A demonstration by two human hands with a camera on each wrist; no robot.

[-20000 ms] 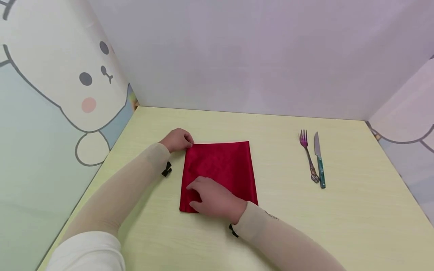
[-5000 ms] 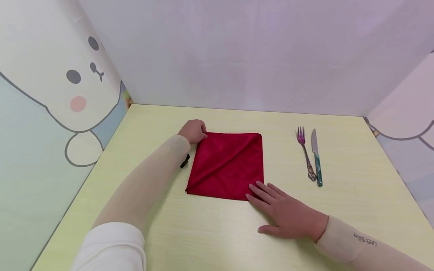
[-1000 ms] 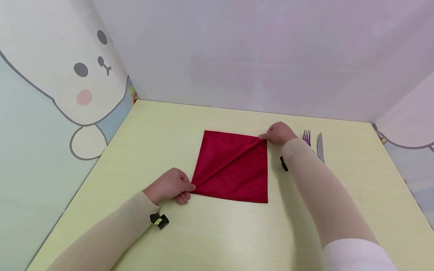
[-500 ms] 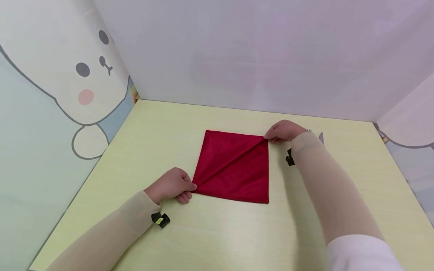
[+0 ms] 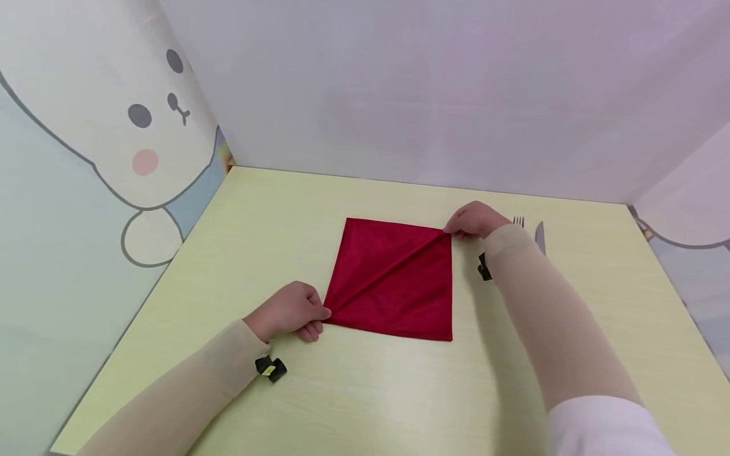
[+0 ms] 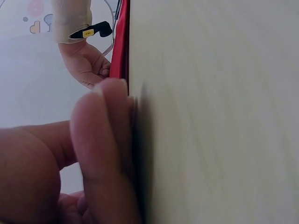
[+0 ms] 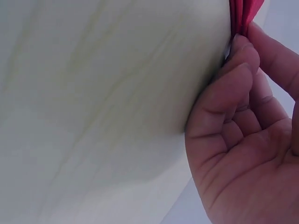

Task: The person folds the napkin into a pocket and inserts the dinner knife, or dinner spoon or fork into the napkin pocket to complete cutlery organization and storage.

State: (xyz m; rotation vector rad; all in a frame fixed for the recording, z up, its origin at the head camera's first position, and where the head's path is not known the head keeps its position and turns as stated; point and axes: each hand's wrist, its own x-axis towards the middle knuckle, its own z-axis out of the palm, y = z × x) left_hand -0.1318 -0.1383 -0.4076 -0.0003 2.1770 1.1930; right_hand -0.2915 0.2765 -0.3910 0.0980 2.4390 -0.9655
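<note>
A red cloth napkin (image 5: 410, 297), folded to a square, lies flat on the table with a diagonal ridge running from its near left corner to its far right corner. My left hand (image 5: 291, 310) pinches the near left corner between thumb and fingers. At the far right corner, my right hand (image 5: 478, 220) pinches the other end of the ridge. The right wrist view shows gathered red layers (image 7: 243, 14) at the thumb and fingertips. In the left wrist view, my fingers hide the held corner, and the napkin's edge (image 6: 120, 51) runs along the tabletop beyond them.
The pale wooden table (image 5: 365, 392) meets a whitish backdrop (image 5: 388, 95) at its far edge. A fork (image 5: 518, 221) and a knife (image 5: 540, 237) lie to the right, mostly hidden behind my right forearm. A cartoon-printed panel (image 5: 68, 209) borders the left side.
Since five seconds ago, my left hand moved from the far left to the near left corner, my right from the near right to the far right. Over the last half second, little moved.
</note>
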